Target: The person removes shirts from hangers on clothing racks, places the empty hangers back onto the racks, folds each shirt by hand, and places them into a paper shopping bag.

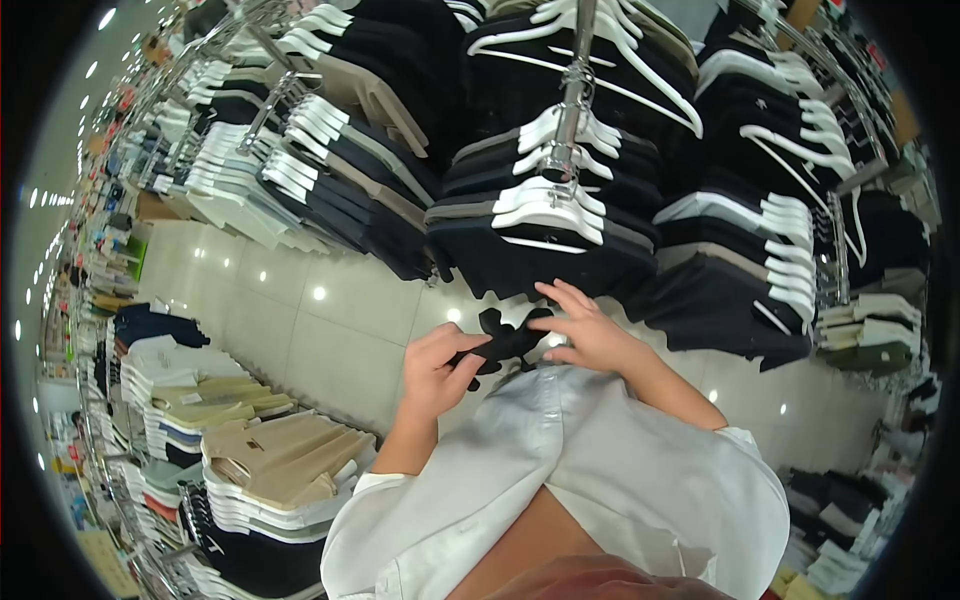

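In front of my chest I hold a small black thing with several rounded lobes; its exact kind I cannot make out. My left hand pinches its left end between thumb and fingers. At the other end, my right hand has its fingers stretched and apart, the fingertips touching or just over the black thing. Just beyond my hands hang dark shirts on white hangers, along a metal rail.
More racks of dark clothes on hangers stand at the right and left. Folded-looking beige shirts hang low at my left. A glossy tiled floor runs between the racks. My pale shirt fills the lower middle.
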`<state>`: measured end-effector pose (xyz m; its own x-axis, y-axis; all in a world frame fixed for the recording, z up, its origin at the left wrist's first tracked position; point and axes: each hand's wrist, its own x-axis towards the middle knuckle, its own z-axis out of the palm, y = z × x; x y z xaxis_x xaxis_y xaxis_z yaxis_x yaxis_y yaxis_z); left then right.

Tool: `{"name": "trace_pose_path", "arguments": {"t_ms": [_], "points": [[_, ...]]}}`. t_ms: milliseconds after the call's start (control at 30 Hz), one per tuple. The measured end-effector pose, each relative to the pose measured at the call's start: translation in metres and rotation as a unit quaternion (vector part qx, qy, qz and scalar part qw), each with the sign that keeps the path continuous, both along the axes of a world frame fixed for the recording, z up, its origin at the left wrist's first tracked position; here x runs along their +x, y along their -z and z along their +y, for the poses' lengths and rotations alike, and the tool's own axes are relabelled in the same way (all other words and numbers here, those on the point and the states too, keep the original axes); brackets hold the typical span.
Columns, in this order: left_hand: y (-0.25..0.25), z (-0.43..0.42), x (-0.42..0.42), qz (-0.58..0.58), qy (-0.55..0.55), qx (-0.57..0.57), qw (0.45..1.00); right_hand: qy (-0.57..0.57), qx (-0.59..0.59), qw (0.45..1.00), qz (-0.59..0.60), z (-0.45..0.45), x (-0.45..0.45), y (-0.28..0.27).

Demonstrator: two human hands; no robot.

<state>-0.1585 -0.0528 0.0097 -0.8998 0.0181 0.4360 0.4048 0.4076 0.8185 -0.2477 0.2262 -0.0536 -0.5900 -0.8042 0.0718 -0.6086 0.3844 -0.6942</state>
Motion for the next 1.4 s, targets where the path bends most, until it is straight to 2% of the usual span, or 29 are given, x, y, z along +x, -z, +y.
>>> {"name": "trace_pose_path", "arguments": {"t_ms": [167,233,300,533,567,700,800,833,933,967,1067,1100,1167,1300,1400], "points": [[-0.024,-0.010,-0.007,0.033,0.094,0.013,0.995,0.039,0.081,0.995,0.040,0.009,-0.001,0.022],[-0.033,-0.016,-0.008,0.048,0.078,-0.013,0.996,0.050,0.128,0.989,0.054,0.013,0.000,0.019],[-0.040,-0.024,-0.009,0.048,0.058,-0.034,0.997,0.056,0.096,0.990,0.083,0.024,-0.005,0.021],[-0.047,-0.048,-0.025,-0.007,-0.019,-0.077,0.997,0.138,-0.015,0.984,0.112,0.058,-0.015,-0.059],[-0.047,-0.047,-0.024,-0.021,-0.029,-0.079,0.996,0.165,-0.022,0.984,0.057,0.060,-0.012,-0.075],[-0.035,-0.036,-0.019,-0.130,-0.040,0.019,0.991,0.191,-0.165,0.966,0.062,0.067,-0.013,-0.076],[-0.042,-0.025,-0.015,-0.214,-0.045,-0.006,0.976,0.261,-0.184,0.942,-0.099,0.074,-0.011,-0.083],[-0.047,-0.020,-0.015,-0.231,-0.046,-0.033,0.971,0.278,-0.135,0.946,-0.095,0.074,-0.009,-0.096],[-0.045,-0.009,-0.014,-0.253,-0.014,-0.074,0.965,0.239,-0.001,0.969,-0.064,0.096,-0.015,-0.104],[-0.041,-0.007,-0.013,-0.255,0.003,-0.081,0.963,0.206,-0.032,0.978,-0.033,0.106,-0.016,-0.093],[-0.033,0.001,-0.004,-0.311,0.070,0.005,0.948,0.127,-0.018,0.989,-0.079,0.131,-0.017,-0.098],[-0.031,0.004,-0.001,-0.306,0.081,0.029,0.948,0.108,-0.008,0.985,-0.133,0.137,-0.017,-0.106],[-0.027,0.011,0.003,-0.293,0.103,0.077,0.948,0.081,-0.058,0.981,-0.167,0.154,-0.022,-0.098],[-0.024,0.033,0.012,-0.245,0.038,0.051,0.968,0.076,-0.145,0.961,-0.222,0.170,-0.027,-0.084],[-0.013,0.060,0.017,-0.154,-0.042,0.003,0.987,0.117,-0.154,0.964,-0.183,0.170,-0.032,-0.070]]}}
